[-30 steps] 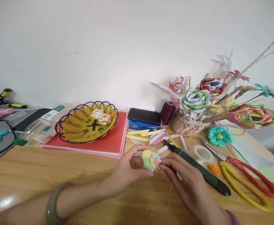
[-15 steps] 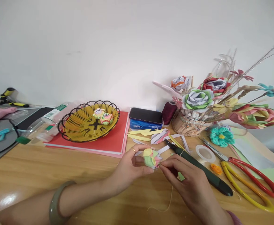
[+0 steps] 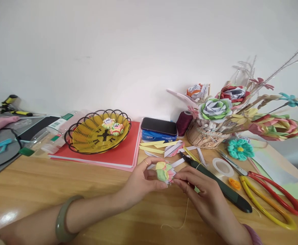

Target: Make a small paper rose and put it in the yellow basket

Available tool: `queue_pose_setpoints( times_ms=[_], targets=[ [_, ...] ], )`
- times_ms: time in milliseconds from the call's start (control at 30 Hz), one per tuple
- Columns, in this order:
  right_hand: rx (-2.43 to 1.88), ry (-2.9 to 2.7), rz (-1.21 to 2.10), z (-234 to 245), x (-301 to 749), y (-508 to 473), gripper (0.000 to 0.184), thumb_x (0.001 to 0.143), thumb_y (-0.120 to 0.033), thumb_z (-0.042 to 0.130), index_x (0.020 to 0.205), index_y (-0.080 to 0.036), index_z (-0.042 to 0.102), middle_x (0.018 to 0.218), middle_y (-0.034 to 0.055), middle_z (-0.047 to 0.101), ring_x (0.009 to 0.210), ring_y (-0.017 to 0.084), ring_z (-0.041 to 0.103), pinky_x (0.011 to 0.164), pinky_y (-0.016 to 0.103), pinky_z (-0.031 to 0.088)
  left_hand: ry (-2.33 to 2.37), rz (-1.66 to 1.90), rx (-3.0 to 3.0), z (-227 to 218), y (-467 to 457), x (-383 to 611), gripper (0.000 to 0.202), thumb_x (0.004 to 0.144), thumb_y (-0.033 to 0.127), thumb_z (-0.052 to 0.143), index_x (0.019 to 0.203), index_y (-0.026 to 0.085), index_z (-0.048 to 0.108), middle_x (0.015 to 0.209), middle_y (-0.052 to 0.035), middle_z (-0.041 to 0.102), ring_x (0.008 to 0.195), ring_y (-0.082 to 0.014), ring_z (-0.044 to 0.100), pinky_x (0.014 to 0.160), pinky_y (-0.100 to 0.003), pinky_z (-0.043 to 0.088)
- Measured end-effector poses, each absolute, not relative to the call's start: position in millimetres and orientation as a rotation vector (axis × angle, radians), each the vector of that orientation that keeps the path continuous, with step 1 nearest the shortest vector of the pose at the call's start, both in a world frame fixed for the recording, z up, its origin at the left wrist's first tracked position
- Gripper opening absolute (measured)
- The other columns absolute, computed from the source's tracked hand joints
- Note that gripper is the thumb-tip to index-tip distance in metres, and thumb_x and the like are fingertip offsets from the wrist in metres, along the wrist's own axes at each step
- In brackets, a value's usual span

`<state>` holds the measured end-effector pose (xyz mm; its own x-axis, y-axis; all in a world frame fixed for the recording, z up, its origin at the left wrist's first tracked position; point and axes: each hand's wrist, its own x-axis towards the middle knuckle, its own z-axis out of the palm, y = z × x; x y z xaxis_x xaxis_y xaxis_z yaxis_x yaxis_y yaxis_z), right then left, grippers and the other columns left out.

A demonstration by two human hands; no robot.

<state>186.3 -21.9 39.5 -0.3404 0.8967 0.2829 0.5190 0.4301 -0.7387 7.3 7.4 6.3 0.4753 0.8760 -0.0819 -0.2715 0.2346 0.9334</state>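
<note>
A small folded paper flower (image 3: 164, 172) in yellow, green and pink is held just above the wooden table (image 3: 62, 183). My left hand (image 3: 141, 180) grips it from the left, thumb under and fingers behind. My right hand (image 3: 202, 194) pinches its right side with fingertips pressed together. A thin pale thread (image 3: 183, 217) trails down from the flower onto the table below my right hand.
A black-handled tool (image 3: 215, 182), tape roll (image 3: 223, 167) and red-and-yellow scissors (image 3: 268, 197) lie to the right. Paper strips (image 3: 161, 148) sit behind the hands. A yellow basket (image 3: 95, 134) with two paper flowers rests on a red folder (image 3: 123, 153). A bouquet basket (image 3: 207, 136) stands at back right.
My hands and the paper flower stay nearly in place; the right fingers have closed in a little on the flower's right edge.
</note>
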Motion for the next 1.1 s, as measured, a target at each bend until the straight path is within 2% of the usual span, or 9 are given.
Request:
queue_pose_setpoints(
  times_ms=[167,367,467,567,667,1100],
  targets=[
    [-1.232,-2.009,0.658,38,185,-23,0.013,0.086,-0.02,0.05,0.076,-0.019,0.059,0.073,0.0015,0.059,0.064,0.013,0.055,0.056,0.023,0.042,0.682,0.889,1.038,6,8,7,0.051,0.059,0.018,0.078,0.103,0.022,0.053,0.095,-0.0016,0.066,0.086,-0.0144,0.062,0.075,-0.025,0.047],
    [-1.277,-1.933,0.748,41,187,-22,0.017,0.081,-0.026,0.058,0.066,-0.019,0.059,0.063,0.0001,0.058,0.057,0.013,0.053,0.051,0.024,0.04,0.67,0.864,1.035,7,7,8,0.052,0.057,0.018,0.079,0.103,0.022,0.054,0.1,-0.0021,0.064,0.082,-0.0129,0.061,0.07,-0.024,0.046],
    [-1.233,-1.928,0.887,45,189,-18,0.018,0.081,-0.03,0.06,0.067,-0.019,0.062,0.065,-0.0001,0.059,0.059,0.013,0.054,0.053,0.023,0.042,0.667,0.825,1.015,7,9,7,0.054,0.055,0.017,0.079,0.103,0.021,0.054,0.101,-0.0038,0.063,0.08,-0.0137,0.06,0.069,-0.025,0.045],
    [-1.203,-1.949,1.001,50,191,-17,0.023,0.086,-0.033,0.052,0.072,-0.02,0.066,0.072,0.0016,0.062,0.066,0.014,0.056,0.059,0.024,0.044,0.635,0.829,0.993,7,11,6,0.053,0.056,0.018,0.079,0.103,0.02,0.054,0.104,-0.0043,0.061,0.082,-0.0142,0.059,0.073,-0.027,0.044],
    [-1.229,-1.944,1.04,53,192,-18,0.028,0.087,-0.035,0.048,0.073,-0.02,0.066,0.071,0.0021,0.061,0.065,0.014,0.055,0.058,0.024,0.044,0.622,0.82,0.988,6,13,6,0.052,0.057,0.019,0.079,0.103,0.021,0.055,0.104,-0.0035,0.06,0.083,-0.0138,0.058,0.075,-0.027,0.043],
    [-1.394,-1.777,1.167,47,190,-17,0.027,0.078,-0.041,0.058,0.068,-0.019,0.07,0.067,0.0015,0.06,0.062,0.014,0.053,0.056,0.025,0.042,0.634,0.797,1.017,3,11,6,0.051,0.057,0.017,0.079,0.102,0.023,0.056,0.103,-0.0026,0.059,0.083,-0.0145,0.058,0.074,-0.028,0.042]
  ],
)
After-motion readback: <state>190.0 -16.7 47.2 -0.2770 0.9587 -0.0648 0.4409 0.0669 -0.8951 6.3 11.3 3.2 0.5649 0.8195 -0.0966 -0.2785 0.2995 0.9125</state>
